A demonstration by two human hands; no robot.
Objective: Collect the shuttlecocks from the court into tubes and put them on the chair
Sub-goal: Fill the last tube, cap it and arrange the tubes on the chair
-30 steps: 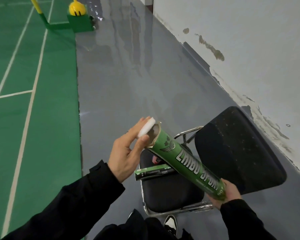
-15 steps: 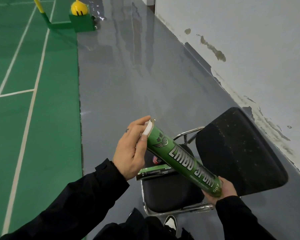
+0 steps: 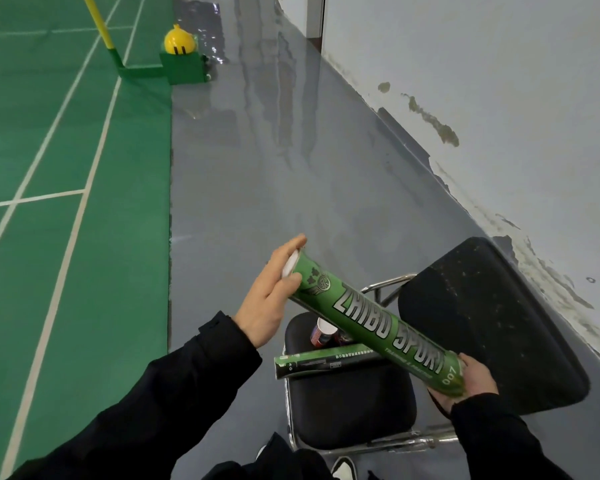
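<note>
A long green shuttlecock tube (image 3: 371, 325) slants above the black chair (image 3: 347, 407). My right hand (image 3: 471, 384) grips its lower end. My left hand (image 3: 267, 299) lies flat against the upper end, palm pressing the white cap (image 3: 290, 266) onto the mouth. A second, darker green tube (image 3: 326, 362) lies across the chair seat. No loose shuttlecocks are visible.
A paper cup (image 3: 323, 332) lies on the seat behind the dark tube. The chair's backrest (image 3: 489, 323) stands near the grey wall (image 3: 499, 81). Green court (image 3: 49, 202) spreads to the left, with a net post base (image 3: 184, 65) topped by a yellow ball far ahead.
My left hand brought the white cap onto the tube's open mouth and now presses it flat. The tube tilted a little lower; the right hand kept its grip.
</note>
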